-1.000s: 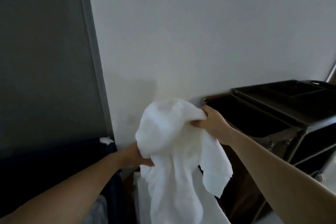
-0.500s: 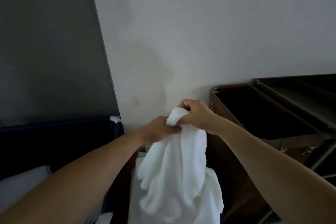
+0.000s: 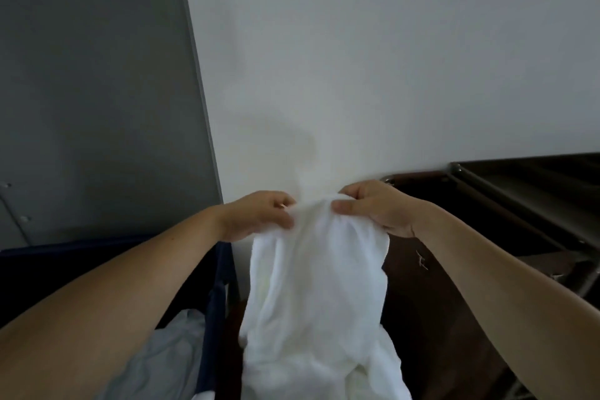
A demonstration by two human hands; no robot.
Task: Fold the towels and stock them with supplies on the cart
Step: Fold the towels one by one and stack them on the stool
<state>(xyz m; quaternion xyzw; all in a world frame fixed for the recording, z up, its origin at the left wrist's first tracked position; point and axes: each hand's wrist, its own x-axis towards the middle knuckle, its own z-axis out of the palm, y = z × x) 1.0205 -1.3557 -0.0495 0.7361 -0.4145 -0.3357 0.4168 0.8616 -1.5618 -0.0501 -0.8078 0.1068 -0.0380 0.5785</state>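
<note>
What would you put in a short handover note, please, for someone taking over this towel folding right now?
Left grip: pinches the top edge of the white towel.
Right grip: pinches the same edge, close beside the left.
Towel: hangs loose and crumpled in front of the wall, between the dark blue bin on the left and the cart on the right.
Done: one towel is lifted; no fold made yet.
Left: fold it, place it on the cart, then handle the other towels and supplies.
</note>
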